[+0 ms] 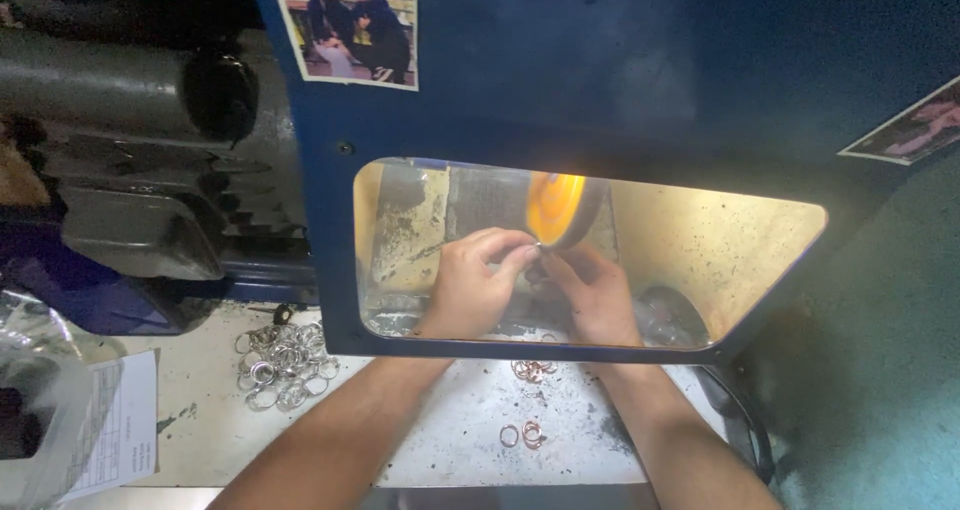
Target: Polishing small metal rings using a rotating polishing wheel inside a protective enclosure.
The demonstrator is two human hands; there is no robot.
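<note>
While both reach behind the blue guard's window [700,260], the left hand [470,285] and right hand [595,295] pinch a small ring [540,247] against the orange wheel [556,208]; silver rings [285,365] lie on the counter [440,440].

A single head-worn camera looks steeply down and forward from close range, over both forearms entering from 6 o'clock, through the blue guard's window [590,255] at 12 o'clock, with the bench [200,420] below.
</note>
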